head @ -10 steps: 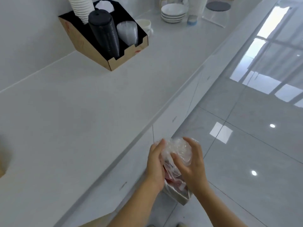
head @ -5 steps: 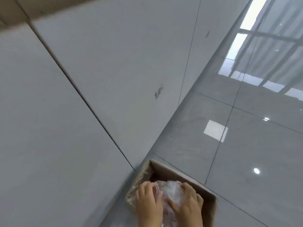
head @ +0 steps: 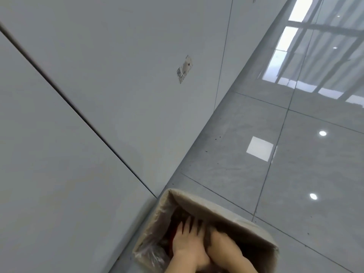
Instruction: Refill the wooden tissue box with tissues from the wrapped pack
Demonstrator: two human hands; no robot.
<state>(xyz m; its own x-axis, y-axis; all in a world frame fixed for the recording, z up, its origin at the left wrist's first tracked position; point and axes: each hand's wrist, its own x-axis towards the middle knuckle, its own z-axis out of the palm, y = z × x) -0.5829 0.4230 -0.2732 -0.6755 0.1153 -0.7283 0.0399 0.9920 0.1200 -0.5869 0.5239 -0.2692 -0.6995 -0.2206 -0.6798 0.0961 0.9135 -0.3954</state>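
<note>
Head view, looking steeply down: both bare forearms are reaching from the bottom edge into a cardboard box (head: 226, 210) lined with a clear plastic bag (head: 151, 255), which is standing on the floor against a cabinet. The left hand (head: 188, 242) is lying palm down inside the box with its fingers (head: 190, 223) spread and extended, pressing onto dark contents with a patch of red; nothing is visibly clasped in it. The right hand (head: 222, 243) is plunging beside it, touching it at the wrist, its fingers hidden in shadow, so whether it is grasping anything cannot be told. The tissue pack and the wooden tissue box are not showing. Beyond the box, a small label (head: 184, 68) is sticking to the grey cabinet front (head: 118, 75), and glossy floor tiles (head: 305, 174) are reflecting ceiling lights and a window.
</note>
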